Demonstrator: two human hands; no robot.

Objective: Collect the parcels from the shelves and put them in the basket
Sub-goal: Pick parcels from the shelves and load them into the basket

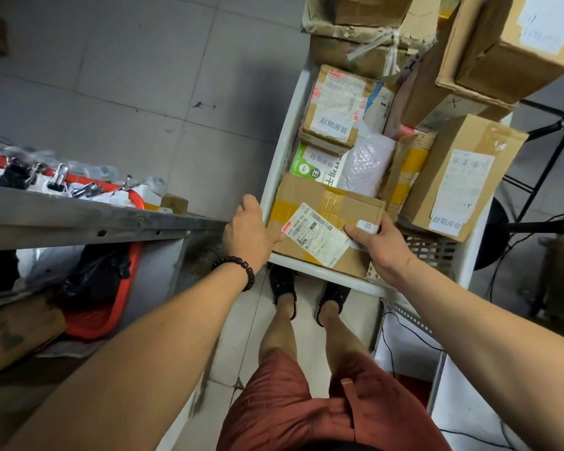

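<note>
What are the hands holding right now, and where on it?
A flat cardboard parcel over the white basket: left hand grips its left edge, right hand its right edge, thumb on top.

- A parcel storeroom or courier pickup point.
- Taped brown cardboard parcels with printed shipping labels [326, 222] fill a white slatted plastic basket [282, 148].
- A grey metal shelf [79, 216] stands on a grey tiled floor [144, 76].

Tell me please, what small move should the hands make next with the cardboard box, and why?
Probably lower the cardboard box the rest of the way into the white basket and let go. The left hand and right hand grip its two ends, and it sits tilted over the basket's near rim, not yet lying flat beside the other parcels.
</note>
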